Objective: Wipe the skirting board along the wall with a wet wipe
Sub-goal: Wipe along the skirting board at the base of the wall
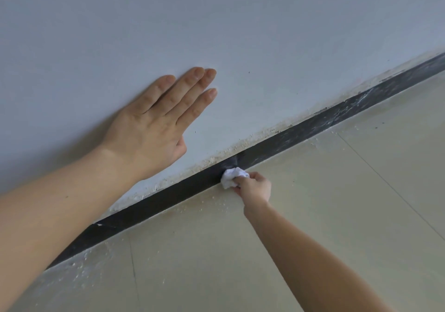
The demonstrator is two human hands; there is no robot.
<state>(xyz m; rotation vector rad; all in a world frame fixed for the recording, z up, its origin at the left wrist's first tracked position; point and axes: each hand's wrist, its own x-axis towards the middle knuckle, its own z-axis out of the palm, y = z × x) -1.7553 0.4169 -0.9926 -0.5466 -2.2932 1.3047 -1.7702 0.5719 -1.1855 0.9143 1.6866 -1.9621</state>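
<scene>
A dark skirting board (pixel 168 197) runs diagonally from lower left to upper right where the white wall (pixel 240 35) meets the floor. My right hand (pixel 255 186) grips a crumpled white wet wipe (pixel 232 177) and holds it against the board near its middle. Left of the wipe the board looks evenly dark; to the right it carries pale dusty streaks (pixel 356 102). My left hand (pixel 163 119) lies flat on the wall above the board, fingers straight and together.
Beige floor tiles (pixel 313 215) with thin joints fill the lower right. Pale crumbs and flakes lie along the wall's bottom edge and on the floor beside the board (pixel 212 205).
</scene>
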